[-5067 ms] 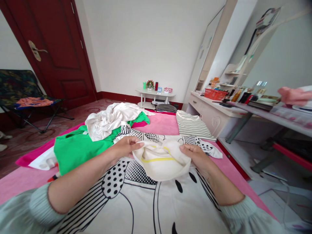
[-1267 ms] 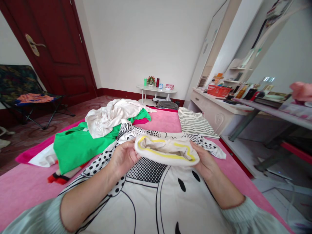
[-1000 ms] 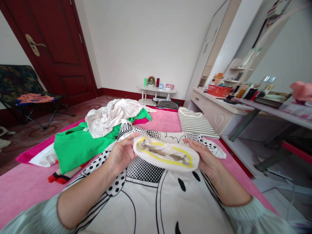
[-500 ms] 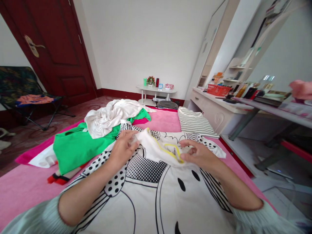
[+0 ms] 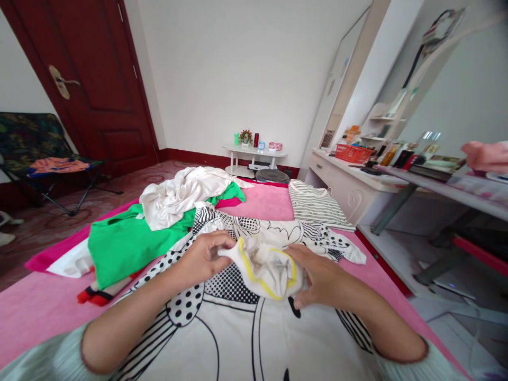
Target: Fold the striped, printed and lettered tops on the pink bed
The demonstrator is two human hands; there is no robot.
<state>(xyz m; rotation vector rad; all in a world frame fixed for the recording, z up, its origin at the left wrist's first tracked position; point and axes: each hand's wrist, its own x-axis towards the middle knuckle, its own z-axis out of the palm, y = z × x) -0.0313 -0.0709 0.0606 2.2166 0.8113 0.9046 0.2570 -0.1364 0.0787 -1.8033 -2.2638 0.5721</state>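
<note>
A small white cloth piece with a yellow-edged opening (image 5: 266,264) is bunched between my hands; its exact kind is unclear. My left hand (image 5: 208,256) pinches its left end between thumb and fingers. Around its right side curves my right hand (image 5: 317,275), thumb low in front and fingertips partly hidden behind the cloth. Beneath both hands a white garment with black cartoon print, dots and stripes (image 5: 238,338) lies spread flat on the pink bed cover (image 5: 35,323).
To the left lie a green garment (image 5: 123,246) and a crumpled white garment (image 5: 178,196). A folded striped top (image 5: 317,203) rests at the far right of the bed. Beyond it stands a dresser (image 5: 349,185) with a red basket (image 5: 353,153); a low white table (image 5: 254,151) is against the wall.
The yellow-edged opening has turned up and widened, showing the inside. My hands have come slightly lower, and my right hand has moved from a fingertip hold to curve around the cloth's side.
</note>
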